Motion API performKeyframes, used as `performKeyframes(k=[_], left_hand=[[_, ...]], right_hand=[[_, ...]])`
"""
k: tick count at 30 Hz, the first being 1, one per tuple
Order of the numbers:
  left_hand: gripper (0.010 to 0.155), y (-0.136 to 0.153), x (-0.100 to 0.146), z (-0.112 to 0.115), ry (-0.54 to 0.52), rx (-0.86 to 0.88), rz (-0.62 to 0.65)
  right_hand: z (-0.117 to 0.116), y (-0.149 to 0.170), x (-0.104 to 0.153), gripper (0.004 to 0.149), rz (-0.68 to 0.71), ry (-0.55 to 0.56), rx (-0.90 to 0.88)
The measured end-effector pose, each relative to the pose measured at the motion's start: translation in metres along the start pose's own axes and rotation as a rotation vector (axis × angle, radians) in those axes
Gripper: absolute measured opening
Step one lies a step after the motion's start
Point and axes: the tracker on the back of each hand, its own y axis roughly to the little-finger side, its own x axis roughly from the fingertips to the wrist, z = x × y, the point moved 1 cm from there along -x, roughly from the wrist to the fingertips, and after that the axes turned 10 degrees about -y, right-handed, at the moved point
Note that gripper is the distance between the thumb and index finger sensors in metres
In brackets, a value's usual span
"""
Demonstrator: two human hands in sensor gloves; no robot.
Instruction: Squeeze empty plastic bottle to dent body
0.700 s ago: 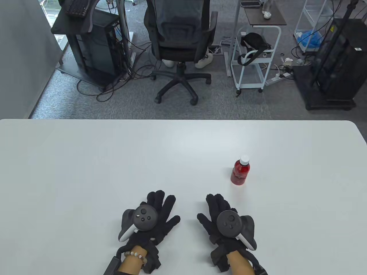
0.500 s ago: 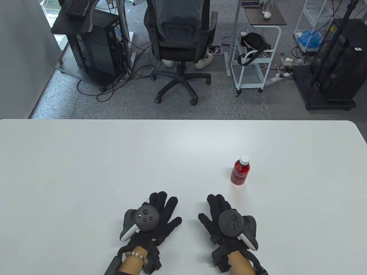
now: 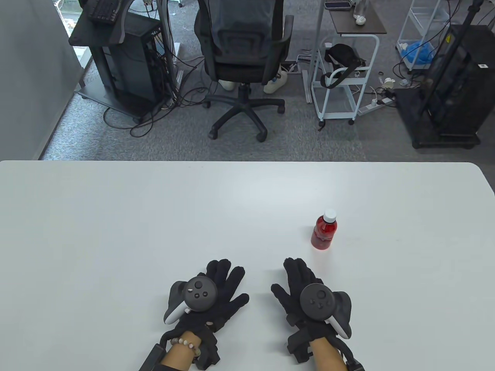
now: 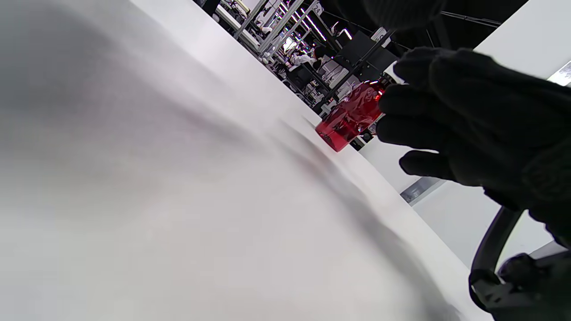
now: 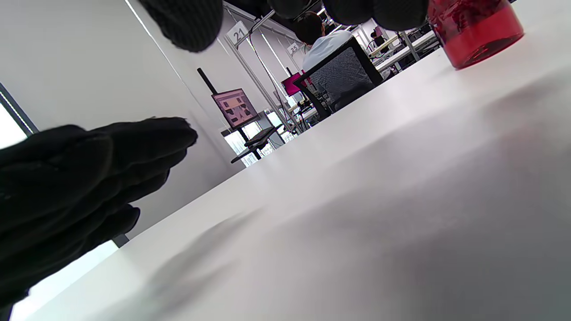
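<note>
A small red plastic bottle (image 3: 324,232) with a white cap stands upright on the white table (image 3: 116,216), right of centre. It also shows in the left wrist view (image 4: 350,117) and at the top right of the right wrist view (image 5: 477,26). My left hand (image 3: 222,288) lies palm down near the front edge, fingers spread, holding nothing. My right hand (image 3: 299,280) lies palm down beside it, fingers spread and empty, a short way in front and left of the bottle. Neither hand touches the bottle.
The table's far edge (image 3: 247,162) runs across the middle of the table view. Beyond it on the floor stand an office chair (image 3: 241,58), a white cart (image 3: 344,77) and a computer stand (image 3: 120,58).
Both hands have slid slightly forward and to the right over the table. The bottle has not moved.
</note>
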Motion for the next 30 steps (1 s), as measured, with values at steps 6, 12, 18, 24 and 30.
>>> performKeyframes(k=[6,12,18,24,30], left_hand=[[0.073,-0.002,0.001,-0.003,-0.038,0.025,0.03],[0.072,-0.005,0.006,-0.007,-0.067,0.042,0.044],[0.073,-0.008,0.008,-0.01,-0.082,0.07,0.06],[0.073,-0.008,0.006,-0.009,-0.069,0.086,0.065],[0.073,-0.007,0.005,-0.012,-0.08,0.096,0.064]], right_hand=[[0.011,0.008,0.005,0.081,-0.053,0.056,-0.021],[0.037,0.026,0.019,0.087,-0.149,0.226,-0.066],[0.062,0.059,0.022,0.094,-0.277,0.337,-0.177],[0.07,0.09,-0.029,0.105,-0.377,0.041,-0.146],[0.076,0.114,-0.074,0.111,-0.399,-0.007,-0.292]])
